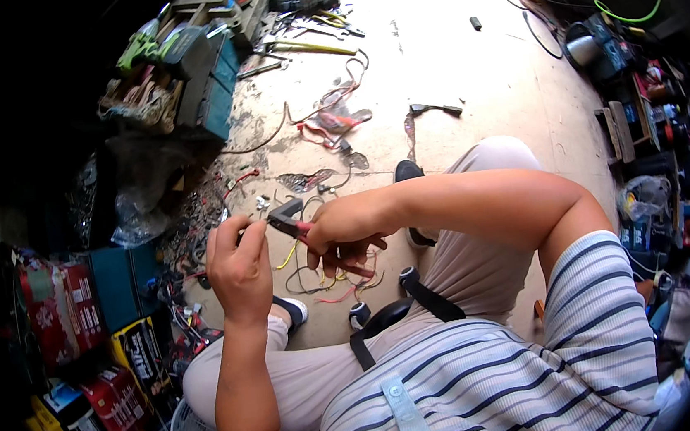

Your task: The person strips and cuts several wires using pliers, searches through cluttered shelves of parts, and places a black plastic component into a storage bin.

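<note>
My right hand (344, 222) grips a pair of red-handled pliers (287, 213), with the dark head pointing left and one handle showing below my fingers. Close to that head, my left hand (237, 263) is raised with thumb and fingers pinched together. Whatever lies in the pinch is too small to make out. Beneath both hands, loose wires (318, 283) in yellow, red and black are spread over the floor.
Scraps and cable ends (196, 221) litter the floor at left. Beyond them stands a teal toolbox (220, 86), with long-handled tools (312, 47) beside it. A short black cable piece (436, 109) lies ahead. Cluttered shelves (643, 116) line the right side.
</note>
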### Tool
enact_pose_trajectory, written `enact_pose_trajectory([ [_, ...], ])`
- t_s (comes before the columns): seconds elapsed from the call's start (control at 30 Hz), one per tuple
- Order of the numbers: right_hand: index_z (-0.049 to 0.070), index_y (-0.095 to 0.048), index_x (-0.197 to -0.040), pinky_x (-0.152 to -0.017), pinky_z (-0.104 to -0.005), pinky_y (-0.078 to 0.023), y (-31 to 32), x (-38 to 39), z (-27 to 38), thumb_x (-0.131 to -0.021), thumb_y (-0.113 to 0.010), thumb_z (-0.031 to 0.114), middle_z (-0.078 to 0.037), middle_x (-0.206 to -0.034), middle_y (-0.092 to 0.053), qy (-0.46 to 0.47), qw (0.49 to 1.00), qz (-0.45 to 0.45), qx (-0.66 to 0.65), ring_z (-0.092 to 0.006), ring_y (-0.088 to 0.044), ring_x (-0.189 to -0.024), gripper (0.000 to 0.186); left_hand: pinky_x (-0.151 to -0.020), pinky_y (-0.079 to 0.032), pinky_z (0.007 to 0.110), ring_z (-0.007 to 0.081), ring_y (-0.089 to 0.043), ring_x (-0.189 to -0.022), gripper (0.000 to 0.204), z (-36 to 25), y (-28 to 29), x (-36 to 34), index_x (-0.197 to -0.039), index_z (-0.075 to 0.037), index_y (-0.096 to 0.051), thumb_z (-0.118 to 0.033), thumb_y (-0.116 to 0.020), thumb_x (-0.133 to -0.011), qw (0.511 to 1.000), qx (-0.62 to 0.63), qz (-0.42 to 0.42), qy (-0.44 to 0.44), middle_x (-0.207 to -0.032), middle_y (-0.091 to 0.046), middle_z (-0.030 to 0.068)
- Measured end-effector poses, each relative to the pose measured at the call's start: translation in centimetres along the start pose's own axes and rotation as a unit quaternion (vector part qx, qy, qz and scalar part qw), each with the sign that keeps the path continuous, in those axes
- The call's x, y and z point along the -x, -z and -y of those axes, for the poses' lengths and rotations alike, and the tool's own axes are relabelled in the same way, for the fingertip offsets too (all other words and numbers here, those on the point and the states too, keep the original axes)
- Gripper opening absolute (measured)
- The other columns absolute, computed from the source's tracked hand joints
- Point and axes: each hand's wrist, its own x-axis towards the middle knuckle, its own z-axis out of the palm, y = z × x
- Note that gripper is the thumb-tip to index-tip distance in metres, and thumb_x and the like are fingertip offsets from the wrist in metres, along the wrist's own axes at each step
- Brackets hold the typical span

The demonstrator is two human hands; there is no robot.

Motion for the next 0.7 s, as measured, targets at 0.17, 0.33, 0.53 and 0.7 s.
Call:
enact_pose_trajectory([
  [0.17, 0.001, -0.062, -0.101, -0.042, -0.0240, -0.039, 0.0, -0.2, -0.6, -0.080, -0.045, 0.018, -0.005, -0.078, -0.065, 0.001, 1.000, 0.001, -0.007, -0.0119, -0.051, -0.048, 0.032, -0.067, -0.045, 0.035, 0.0266, -0.055, -0.078, 0.017, -0.1, 0.0, 0.1, -0.084, -0.004, -0.065, 0.005, -0.066, -0.069, 1.000, -0.005, 0.015, 0.010, -0.085, -0.057, 0.0079],
  [0.33, 0.008, -0.069, -0.087, -0.040, -0.0251, -0.034, -0.2, 0.6, -0.9, -0.081, -0.049, 0.026, -0.003, -0.070, -0.064, 0.025, 0.999, -0.040, 0.012, -0.0108, -0.048, -0.045, 0.028, -0.071, -0.046, 0.037, 0.0294, -0.056, -0.081, 0.019, 0.1, -0.1, 0.4, -0.085, -0.003, -0.063, 0.007, -0.064, -0.068, 1.000, 0.008, 0.025, 0.004, -0.087, -0.057, 0.0117],
  [0.53, 0.000, -0.063, -0.075, -0.061, -0.0310, -0.046, -0.9, 0.5, -0.8, -0.088, -0.054, 0.039, -0.006, -0.070, -0.064, 0.118, 0.972, -0.084, 0.184, -0.0155, -0.059, -0.063, 0.042, -0.072, -0.044, 0.030, 0.0241, -0.052, -0.082, 0.040, -1.1, 1.6, -0.1, -0.103, -0.004, -0.058, 0.008, -0.044, -0.067, 0.961, 0.126, 0.153, 0.192, -0.095, -0.050, 0.0127],
  [0.7, 0.000, -0.059, -0.075, -0.062, -0.0312, -0.046, -0.8, -0.1, -2.3, -0.090, -0.051, 0.044, -0.006, -0.072, -0.063, 0.100, 0.980, 0.002, 0.170, -0.0156, -0.061, -0.067, 0.047, -0.090, -0.039, 0.031, 0.0248, -0.048, -0.108, 0.045, -0.7, 1.9, 0.8, -0.107, -0.004, -0.056, 0.006, -0.039, -0.066, 0.927, 0.267, 0.220, 0.144, -0.120, -0.046, 0.0133],
])
